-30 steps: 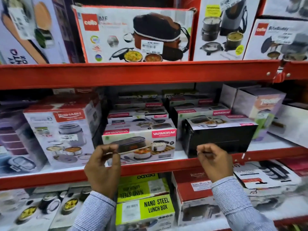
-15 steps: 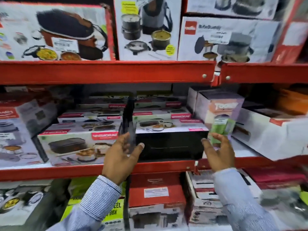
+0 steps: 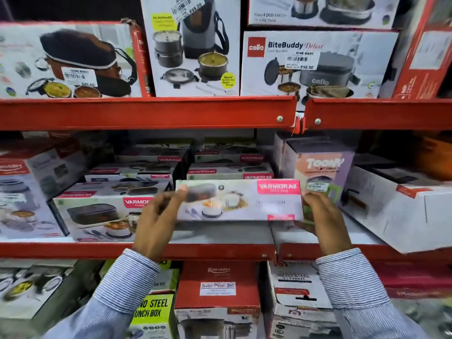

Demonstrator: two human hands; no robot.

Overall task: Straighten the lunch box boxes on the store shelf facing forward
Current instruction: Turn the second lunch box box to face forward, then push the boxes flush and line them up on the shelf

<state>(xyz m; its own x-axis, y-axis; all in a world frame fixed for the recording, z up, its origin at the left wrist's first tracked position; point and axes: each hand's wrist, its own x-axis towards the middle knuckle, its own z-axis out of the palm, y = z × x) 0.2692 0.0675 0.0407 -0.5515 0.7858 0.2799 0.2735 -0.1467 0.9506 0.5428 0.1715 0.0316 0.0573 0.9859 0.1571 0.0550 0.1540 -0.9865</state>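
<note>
Both hands clasp a long, flat Varmora box (image 3: 241, 200) of glossy printed cardboard: the left hand (image 3: 156, 216) pinches its left end, the right hand (image 3: 322, 216) cups its right end. The box is lifted just above the front edge of the red metal shelf (image 3: 220, 250), printed face forward. Beside it, left, sits a matching box (image 3: 97, 214); more are stacked behind. Striped sleeves (image 3: 122, 285) cover the wrists.
</note>
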